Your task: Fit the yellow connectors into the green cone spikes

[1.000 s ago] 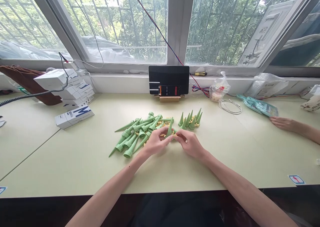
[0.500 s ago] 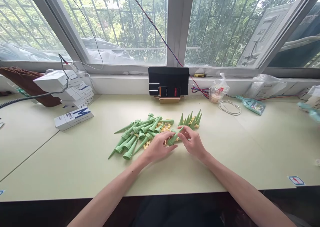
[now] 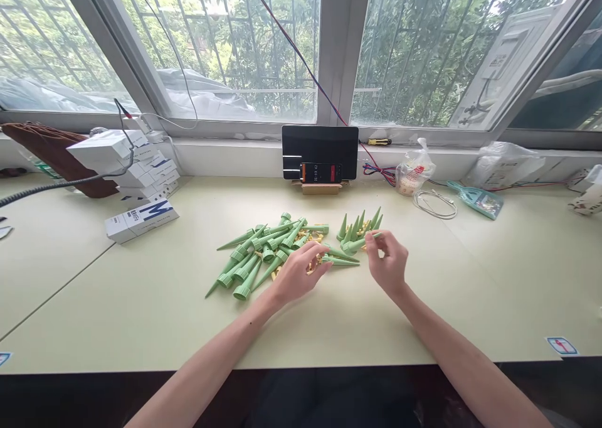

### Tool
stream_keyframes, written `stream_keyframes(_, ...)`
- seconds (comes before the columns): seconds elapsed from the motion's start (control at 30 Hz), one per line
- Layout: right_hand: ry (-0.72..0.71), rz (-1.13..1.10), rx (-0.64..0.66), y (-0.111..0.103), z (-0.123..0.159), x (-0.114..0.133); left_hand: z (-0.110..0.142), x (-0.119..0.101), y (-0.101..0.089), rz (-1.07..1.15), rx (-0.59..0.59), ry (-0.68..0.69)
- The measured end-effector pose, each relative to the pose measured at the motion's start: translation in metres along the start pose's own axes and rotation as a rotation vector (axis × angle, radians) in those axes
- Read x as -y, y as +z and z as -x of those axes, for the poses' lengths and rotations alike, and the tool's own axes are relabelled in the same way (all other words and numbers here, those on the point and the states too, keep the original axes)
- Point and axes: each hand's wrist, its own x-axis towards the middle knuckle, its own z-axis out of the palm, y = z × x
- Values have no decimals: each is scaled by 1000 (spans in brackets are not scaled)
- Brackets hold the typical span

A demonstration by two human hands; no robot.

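My right hand [image 3: 388,258] pinches the tapered tip of a green plant watering spike [image 3: 355,245]. This spike lies tilted, its wide capped end pointing left, in front of several spikes standing upright [image 3: 361,222] with small yellow pieces among them. At the right side of a loose heap of green spikes [image 3: 244,270], my left hand [image 3: 303,270] hovers with thumb and fingers apart, nothing visible in its grasp. Two more spikes [image 3: 342,261] lie just right of its fingertips, points to the right. Small yellow parts [image 3: 278,271] show between the heaped spikes, partly hidden by my left hand.
Behind the heap, a phone [image 3: 320,173] showing a timer leans on a black screen [image 3: 320,140]. White boxes [image 3: 141,221] are at the left. A knotted plastic bag [image 3: 414,171], a coiled white cable [image 3: 435,205] and a teal pouch [image 3: 480,201] lie at the back right.
My right hand has moved right, away from my left hand, carrying the watering spike to the upright group. My left hand has let go of that spike and stays near the heap.
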Motion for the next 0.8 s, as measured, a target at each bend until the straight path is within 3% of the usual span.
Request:
stream_keyframes(0.1,-44,100,-27,-8,-11,-8,0,1,1,-9,-19,0)
stream_keyframes(0.37,-13,135,188,-12,-18,-19,1,1,2,-46,-7,-12)
stream_keyframes(0.8,20,115,354,-8,-17,-31,0,1,2,-47,-3,-2)
